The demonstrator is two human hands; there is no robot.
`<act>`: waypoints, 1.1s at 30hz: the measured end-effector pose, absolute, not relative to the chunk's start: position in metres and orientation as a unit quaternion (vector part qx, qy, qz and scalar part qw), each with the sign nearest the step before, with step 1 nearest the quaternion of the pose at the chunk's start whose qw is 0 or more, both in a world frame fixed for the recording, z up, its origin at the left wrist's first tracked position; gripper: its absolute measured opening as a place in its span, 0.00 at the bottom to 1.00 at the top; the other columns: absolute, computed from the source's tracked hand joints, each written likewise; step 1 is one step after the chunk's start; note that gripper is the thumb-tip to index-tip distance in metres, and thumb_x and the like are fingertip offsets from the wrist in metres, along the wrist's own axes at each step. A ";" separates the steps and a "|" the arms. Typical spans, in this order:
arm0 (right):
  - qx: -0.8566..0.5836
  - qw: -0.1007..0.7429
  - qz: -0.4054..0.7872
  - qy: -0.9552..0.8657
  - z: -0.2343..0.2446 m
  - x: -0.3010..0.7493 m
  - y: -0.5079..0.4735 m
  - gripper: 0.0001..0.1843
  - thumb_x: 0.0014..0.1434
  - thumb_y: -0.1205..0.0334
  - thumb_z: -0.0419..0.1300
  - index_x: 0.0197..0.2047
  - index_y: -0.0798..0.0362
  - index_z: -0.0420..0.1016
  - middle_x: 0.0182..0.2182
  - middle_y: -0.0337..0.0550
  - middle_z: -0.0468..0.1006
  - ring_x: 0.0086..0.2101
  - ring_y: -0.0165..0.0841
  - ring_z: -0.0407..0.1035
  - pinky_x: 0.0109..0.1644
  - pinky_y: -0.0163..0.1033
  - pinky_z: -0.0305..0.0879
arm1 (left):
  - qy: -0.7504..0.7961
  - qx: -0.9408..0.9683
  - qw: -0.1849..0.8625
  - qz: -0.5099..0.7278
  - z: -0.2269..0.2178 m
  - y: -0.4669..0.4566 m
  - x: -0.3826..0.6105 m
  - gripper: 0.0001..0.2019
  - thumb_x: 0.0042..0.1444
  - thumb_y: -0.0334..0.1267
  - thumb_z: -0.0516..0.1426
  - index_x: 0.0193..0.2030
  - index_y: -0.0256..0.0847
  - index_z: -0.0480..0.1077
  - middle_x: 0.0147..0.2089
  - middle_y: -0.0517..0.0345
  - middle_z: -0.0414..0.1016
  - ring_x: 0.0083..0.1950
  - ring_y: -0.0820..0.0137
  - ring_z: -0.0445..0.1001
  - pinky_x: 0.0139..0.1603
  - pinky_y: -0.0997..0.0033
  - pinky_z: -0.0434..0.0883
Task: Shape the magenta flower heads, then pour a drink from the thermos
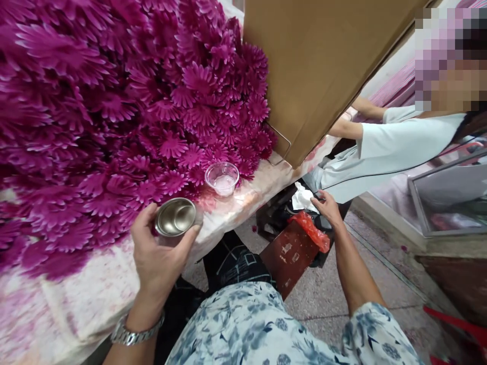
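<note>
My left hand is wrapped round a small steel cup, held at the table's near edge with its empty inside showing. My right hand reaches down to the right, fingers curled onto a dark object beside a white crumpled tissue and a red plastic bag; what it grips is hidden. A clear plastic cup stands on the table just beyond the steel cup, at the foot of a big heap of magenta fabric flowers.
The stained table cover runs along the left. A large cardboard box stands at the table's far end. Another person in a pale top sits beyond it. A red-brown stool and a metal-framed glass case are on the floor.
</note>
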State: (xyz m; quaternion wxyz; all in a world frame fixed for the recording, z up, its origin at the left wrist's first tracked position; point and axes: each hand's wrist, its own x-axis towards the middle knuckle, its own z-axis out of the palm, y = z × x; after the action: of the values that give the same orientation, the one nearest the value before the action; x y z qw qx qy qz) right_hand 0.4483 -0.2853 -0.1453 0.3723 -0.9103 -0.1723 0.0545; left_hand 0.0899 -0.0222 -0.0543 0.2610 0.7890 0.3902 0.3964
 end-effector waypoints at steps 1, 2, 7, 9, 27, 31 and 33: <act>-0.916 0.353 0.053 -0.184 -0.151 0.448 -0.283 0.39 0.42 0.43 0.62 0.54 0.59 0.69 0.44 0.53 0.73 0.35 0.36 0.67 0.44 0.46 0.65 | 0.395 0.787 0.260 0.397 -0.055 -0.023 0.092 0.38 0.48 0.41 0.64 0.64 0.44 0.54 0.59 0.45 0.63 0.59 0.49 0.66 0.59 0.45 0.66; -0.920 0.335 0.052 -0.198 -0.155 0.448 -0.280 0.41 0.43 0.43 0.61 0.56 0.58 0.66 0.47 0.54 0.72 0.37 0.37 0.68 0.45 0.47 0.64 | 0.398 0.785 0.258 0.398 -0.056 -0.023 0.093 0.38 0.47 0.42 0.64 0.64 0.42 0.55 0.58 0.43 0.64 0.58 0.48 0.66 0.58 0.44 0.66; -0.930 0.252 0.044 -0.263 -0.161 0.453 -0.267 0.34 0.47 0.46 0.60 0.55 0.55 0.68 0.46 0.52 0.72 0.45 0.42 0.66 0.52 0.48 0.61 | 0.390 0.791 0.252 0.398 -0.061 -0.024 0.102 0.37 0.45 0.44 0.65 0.62 0.38 0.58 0.57 0.40 0.66 0.57 0.50 0.68 0.58 0.46 0.67; -0.934 0.224 0.037 -0.277 -0.160 0.452 -0.265 0.31 0.50 0.47 0.58 0.53 0.55 0.70 0.43 0.51 0.73 0.44 0.43 0.66 0.51 0.47 0.61 | 0.390 0.792 0.251 0.396 -0.062 -0.024 0.103 0.37 0.46 0.44 0.64 0.62 0.37 0.59 0.56 0.39 0.66 0.57 0.50 0.68 0.58 0.46 0.67; -0.897 0.311 -0.127 -0.289 -0.164 0.445 -0.248 0.13 0.51 0.57 0.54 0.33 0.55 0.75 0.38 0.51 0.75 0.42 0.40 0.67 0.51 0.48 0.63 | 0.351 0.824 0.249 0.368 -0.069 -0.021 0.106 0.42 0.45 0.40 0.65 0.65 0.40 0.50 0.62 0.41 0.63 0.62 0.55 0.64 0.62 0.52 0.63; -0.887 0.352 -0.168 -0.248 -0.151 0.444 -0.263 0.12 0.53 0.57 0.53 0.33 0.55 0.74 0.38 0.48 0.75 0.42 0.37 0.68 0.47 0.43 0.65 | 0.354 0.821 0.253 0.370 -0.064 -0.023 0.106 0.44 0.44 0.39 0.66 0.66 0.40 0.49 0.61 0.42 0.62 0.62 0.54 0.64 0.61 0.51 0.64; -0.888 0.360 -0.180 -0.223 -0.145 0.443 -0.282 0.13 0.55 0.56 0.53 0.35 0.54 0.73 0.37 0.46 0.75 0.41 0.35 0.69 0.44 0.41 0.66 | 0.343 0.822 0.252 0.379 -0.062 -0.023 0.104 0.44 0.44 0.40 0.66 0.66 0.39 0.49 0.62 0.42 0.61 0.62 0.54 0.63 0.61 0.51 0.64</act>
State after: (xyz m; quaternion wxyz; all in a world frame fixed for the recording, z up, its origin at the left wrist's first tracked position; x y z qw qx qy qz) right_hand 0.4432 -0.2824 -0.1448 0.3605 -0.8876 -0.2230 -0.1803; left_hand 0.1044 -0.0233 -0.0624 0.2523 0.8219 0.3427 0.3787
